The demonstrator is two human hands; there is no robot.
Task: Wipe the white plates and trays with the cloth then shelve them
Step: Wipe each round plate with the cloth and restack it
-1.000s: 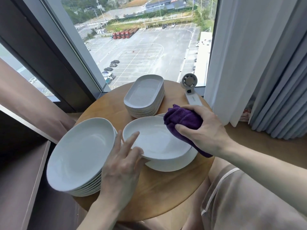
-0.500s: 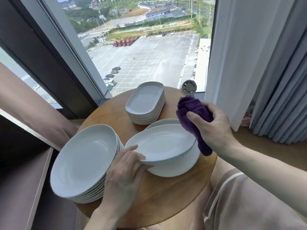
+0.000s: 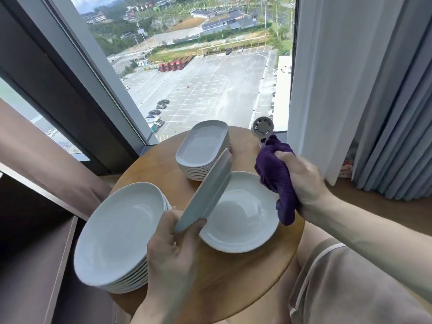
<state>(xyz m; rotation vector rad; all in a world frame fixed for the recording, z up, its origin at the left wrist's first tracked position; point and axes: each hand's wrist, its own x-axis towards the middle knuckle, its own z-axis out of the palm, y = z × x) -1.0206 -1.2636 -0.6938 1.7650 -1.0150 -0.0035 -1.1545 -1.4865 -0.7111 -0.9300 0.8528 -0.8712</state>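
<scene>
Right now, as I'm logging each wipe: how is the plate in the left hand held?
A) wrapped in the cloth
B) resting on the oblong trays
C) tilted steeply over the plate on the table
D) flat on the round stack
C: the left hand grips the held plate by its near rim, tilted steeply above the flat plate on the table.
</scene>
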